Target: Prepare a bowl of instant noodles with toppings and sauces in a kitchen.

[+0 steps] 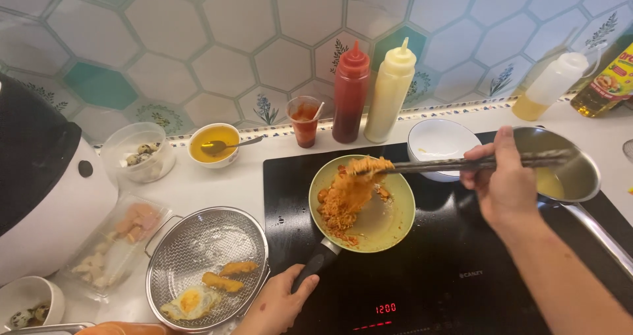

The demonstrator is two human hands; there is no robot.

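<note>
From the head view, a green frying pan (369, 223) sits on the black induction cooktop (448, 275), holding orange-red noodles (346, 200) heaped toward its left side. The left hand (277, 305) has its grip closed around the pan's black handle (316, 264); the right hand (504, 180) pinches a pair of dark chopsticks (461, 165), whose tips lift a clump of noodles above the pan. Behind the pan stands a white bowl (440, 144), and to its right a steel pot (567, 167) with yellowish liquid. On the white tabletop (211, 186), a wire mesh strainer (208, 262) carries a fried egg (191, 302) and two browned fried pieces. A small bowl of yellow liquid (212, 144) holds a spoon, and a clear tub (138, 152) holds speckled eggs. Against the tiled wall stand a red squeeze bottle (351, 91), a pale yellow squeeze bottle (390, 91), a clear cup of red sauce (304, 121), and, far right, an oil bottle with a yellow label (603, 84).
</note>
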